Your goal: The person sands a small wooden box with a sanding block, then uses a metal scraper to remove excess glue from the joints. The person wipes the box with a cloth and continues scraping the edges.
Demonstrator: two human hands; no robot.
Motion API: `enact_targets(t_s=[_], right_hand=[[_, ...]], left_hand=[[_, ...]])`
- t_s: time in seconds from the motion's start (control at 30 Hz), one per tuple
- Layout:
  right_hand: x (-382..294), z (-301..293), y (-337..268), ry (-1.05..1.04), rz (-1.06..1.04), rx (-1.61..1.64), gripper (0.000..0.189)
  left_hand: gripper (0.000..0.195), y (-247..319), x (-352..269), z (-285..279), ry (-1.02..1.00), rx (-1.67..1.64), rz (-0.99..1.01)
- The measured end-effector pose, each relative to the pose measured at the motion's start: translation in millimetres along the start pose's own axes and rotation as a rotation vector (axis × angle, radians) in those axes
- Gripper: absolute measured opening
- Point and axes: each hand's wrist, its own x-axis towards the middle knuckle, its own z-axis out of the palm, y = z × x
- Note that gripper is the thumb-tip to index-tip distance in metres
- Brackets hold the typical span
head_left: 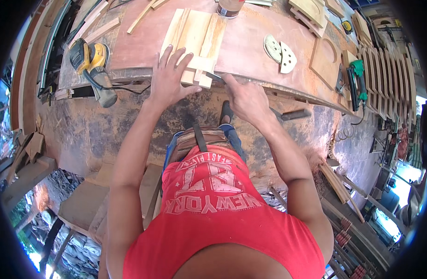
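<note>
A light wooden assembly with strips along its length lies at the workbench's front edge. Spread over its left side is my left hand, fingers apart on the wood and thumb near the small blocks at the near end. My right hand grips a narrow-bladed tool, perhaps a knife or chisel. Its metal blade points left and meets or nearly meets the right side of those blocks. The handle is hidden inside my fist.
A yellow-and-black sander with a cord sits left on the workbench. Perforated sanding discs, a board with a round cutout and a green nail gun lie right. A container stands behind the assembly.
</note>
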Motion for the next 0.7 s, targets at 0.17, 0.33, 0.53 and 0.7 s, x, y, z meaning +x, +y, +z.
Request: enact_targets(t_s=[0.17,0.33,0.53,0.7], right_hand=[[5,21,-4,0.022,0.036,-0.024,0.039],[9,30,-9,0.029,0.097,-0.059,0.037],[8,26,-15,0.064,0.049,-0.017,0.032],[13,28,1,0.072,-0.044,0.060,0.026]], left_hand=[[0.104,4,2,-1,-0.028,0.007,-0.050],[0.102,3,2,1,-0.026,-0.007,-0.043],[0.102,0,2,5,-0.013,-0.001,-0.018],[0.102,4,3,-1,-0.034,0.030,-0.008]])
